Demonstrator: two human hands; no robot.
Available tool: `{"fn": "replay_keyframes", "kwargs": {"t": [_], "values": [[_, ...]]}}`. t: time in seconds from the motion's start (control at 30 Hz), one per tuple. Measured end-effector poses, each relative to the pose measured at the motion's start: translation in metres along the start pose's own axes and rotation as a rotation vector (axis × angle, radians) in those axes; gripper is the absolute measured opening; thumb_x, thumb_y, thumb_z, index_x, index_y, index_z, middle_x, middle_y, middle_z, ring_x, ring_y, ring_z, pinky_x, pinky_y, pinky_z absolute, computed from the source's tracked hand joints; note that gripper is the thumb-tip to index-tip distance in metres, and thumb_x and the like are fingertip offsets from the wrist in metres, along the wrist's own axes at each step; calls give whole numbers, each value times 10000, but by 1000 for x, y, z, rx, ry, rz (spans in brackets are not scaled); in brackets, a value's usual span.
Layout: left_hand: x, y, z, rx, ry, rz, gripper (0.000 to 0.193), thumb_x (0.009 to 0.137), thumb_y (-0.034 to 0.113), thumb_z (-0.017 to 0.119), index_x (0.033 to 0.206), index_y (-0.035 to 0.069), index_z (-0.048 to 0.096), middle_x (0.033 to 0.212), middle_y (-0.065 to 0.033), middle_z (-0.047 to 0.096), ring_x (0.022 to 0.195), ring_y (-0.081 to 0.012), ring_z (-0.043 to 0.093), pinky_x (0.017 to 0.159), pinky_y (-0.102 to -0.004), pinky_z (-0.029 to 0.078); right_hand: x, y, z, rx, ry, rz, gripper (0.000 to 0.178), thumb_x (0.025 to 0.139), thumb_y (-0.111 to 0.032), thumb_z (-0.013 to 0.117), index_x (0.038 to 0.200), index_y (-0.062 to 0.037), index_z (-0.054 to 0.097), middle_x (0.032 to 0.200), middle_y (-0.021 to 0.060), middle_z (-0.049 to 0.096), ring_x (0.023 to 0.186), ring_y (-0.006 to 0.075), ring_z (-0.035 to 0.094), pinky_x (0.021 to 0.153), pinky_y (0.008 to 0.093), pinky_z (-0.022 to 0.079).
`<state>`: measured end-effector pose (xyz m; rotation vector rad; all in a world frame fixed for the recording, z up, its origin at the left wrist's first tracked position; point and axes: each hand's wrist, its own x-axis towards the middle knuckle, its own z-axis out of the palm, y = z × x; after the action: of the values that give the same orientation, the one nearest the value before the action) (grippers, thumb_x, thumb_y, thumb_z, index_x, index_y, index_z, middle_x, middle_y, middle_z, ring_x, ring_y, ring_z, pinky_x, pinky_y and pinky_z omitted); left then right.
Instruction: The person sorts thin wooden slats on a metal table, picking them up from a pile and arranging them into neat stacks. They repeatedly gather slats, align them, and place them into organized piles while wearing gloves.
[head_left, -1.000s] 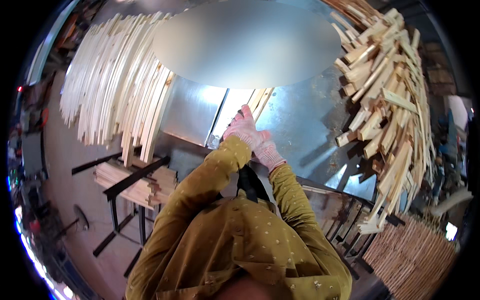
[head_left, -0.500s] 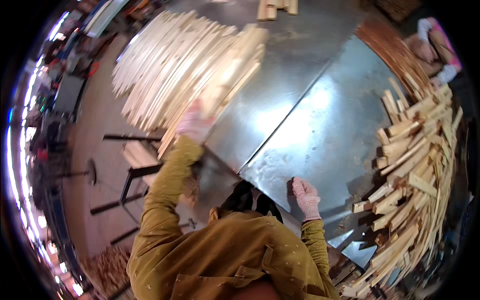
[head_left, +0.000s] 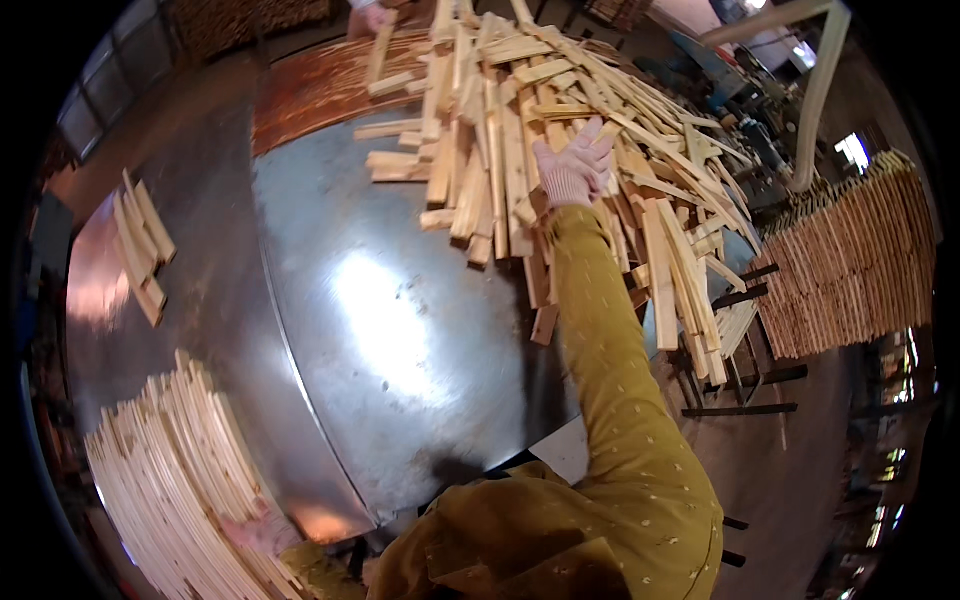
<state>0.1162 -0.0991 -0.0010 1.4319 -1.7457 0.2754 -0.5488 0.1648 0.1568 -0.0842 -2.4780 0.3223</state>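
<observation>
My right hand, in a pale pink knit glove, reaches out over a loose heap of wooden strips. Its fingers are spread, and it grips none of the strips. At the lower left, my left hand, gloved alike and a little blurred, lies at the near end of a row of pale wooden strips set side by side. Its fingers look stretched out along the strips, with their tips hard to make out. Both hands are over the metal-topped table.
A few strips lie apart at the table's far left. A seam crosses the metal top. Stacked wood stands beyond the table on the right. At the far edge, another person's hand is beside a reddish-brown board.
My view has swung to the right. My right hand, closed near the table's front edge before, now stretches over the heap with fingers spread. My left hand stays by the row of strips.
</observation>
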Motion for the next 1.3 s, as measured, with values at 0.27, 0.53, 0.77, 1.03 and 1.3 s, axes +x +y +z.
{"fn": "replay_keyframes", "kwargs": {"t": [0.27,0.53,0.77,1.03,1.3], "values": [[-37,408,53,-1392,-1479,-567,583,988,226,625,1459,-16,381,1173,-120,570,993,-164,588,846,-299,528,-91,43,18,675,-507,360,930,768,-155,790,1507,47,263,1530,241,364,1377,360,423,1136,397,366],[-117,542,40,-1352,-2257,-599,478,883,171,714,1289,6,524,1041,-79,664,932,-200,652,860,-334,526,-182,154,-72,1009,-791,-532,609,749,-178,783,1290,5,572,1288,222,560,1091,373,607,888,455,520],[-50,476,17,-1524,-1657,-730,519,907,233,693,1323,1,488,930,-130,645,759,-229,669,656,-351,602,14,27,65,439,-338,-17,1096,766,-552,754,1538,0,206,1475,313,372,1299,464,460,1087,509,395],[-79,373,88,-1608,-1591,-1223,480,944,372,668,1249,33,518,890,-104,598,725,-217,604,627,-359,549,38,-18,69,51,-920,152,945,753,-273,703,1548,-82,229,1408,338,453,1256,454,537,1012,488,474],[-104,307,56,-1714,-1713,-1751,867,957,752,252,1367,20,470,876,-105,570,776,-262,571,707,-395,513,-255,135,-50,714,-973,-367,1129,671,-175,815,1573,-10,155,1463,245,349,1289,351,447,1054,433,452]]}}
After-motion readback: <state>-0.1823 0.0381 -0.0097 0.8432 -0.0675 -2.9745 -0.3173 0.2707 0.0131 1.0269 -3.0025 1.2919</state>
